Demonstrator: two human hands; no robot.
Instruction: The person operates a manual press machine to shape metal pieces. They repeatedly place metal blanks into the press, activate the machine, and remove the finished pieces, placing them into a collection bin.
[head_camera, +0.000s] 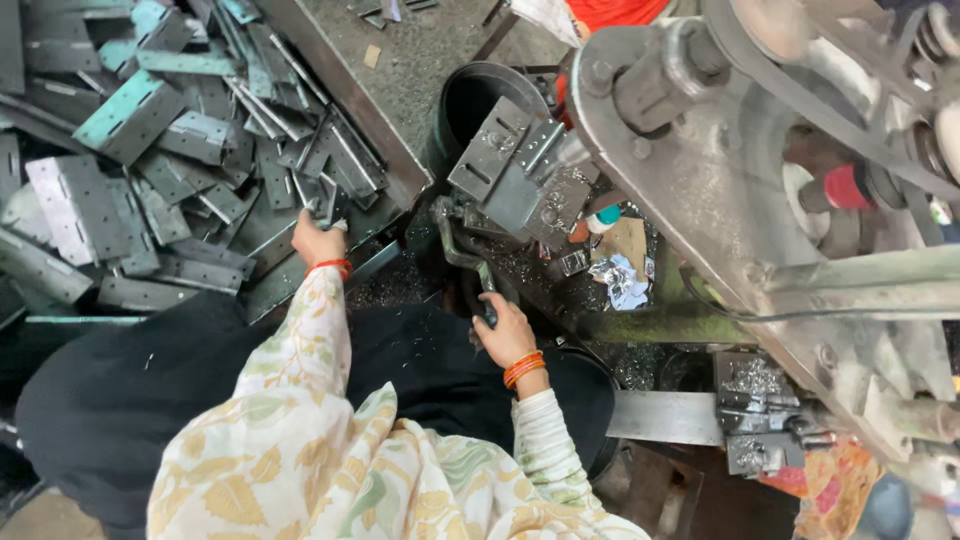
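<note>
**A:** Head view, looking straight down. Left hand (318, 240) is out at the pile of grey metal brackets (150, 150), fingers closed around one small bracket piece (330, 208) at the pile's near edge. Red bangle on that wrist.

**B:** And the pile sits where?

**A:** In a flat metal tray (350, 95) on the person's left, heaped, pieces lying every which way, some with a teal tint. Held piece is just touching its neighbours, can't tell if it's lifted.

**B:** Right hand?

**A:** Right hand (505, 335) is curled tight around the lower end of a bent metal lever (462, 255), orange bangles on the wrist. Lever runs up toward the press die block (515, 170), which has a punched plate on top.

**B:** Anything else close by?

**A:** Big grey machine frame (700, 190) on the right, dark round bin (480, 100) behind the die, metal shavings (540, 265) scattered under it. Person's floral sleeves and black cloth (130, 380) over the lap.
</note>
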